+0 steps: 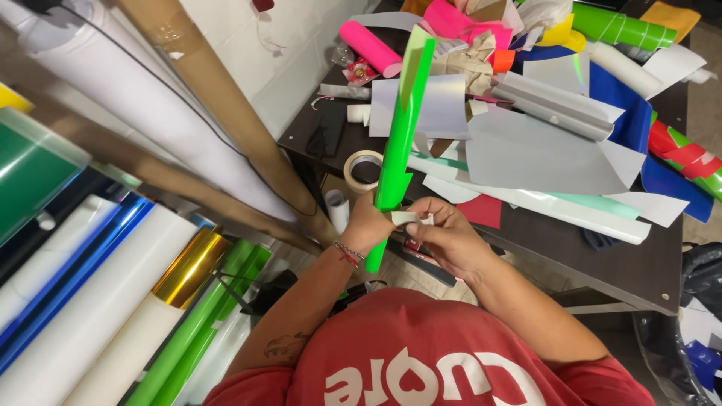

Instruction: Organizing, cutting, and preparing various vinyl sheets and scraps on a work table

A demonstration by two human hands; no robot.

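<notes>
Nearest, red shirt (421, 361) and both forearms. Left hand (366, 225) clamped round green vinyl roll (398, 143), held upright and tilted over dark table's (602, 263) near edge. Right hand (444, 237) just beside, pinching strip of pale tape (410, 218) against roll. Beyond: tape ring (362, 170), grey sheets (534, 150), pink roll (370, 46). Left: gold roll (188, 267), white rolls (105, 316).
</notes>
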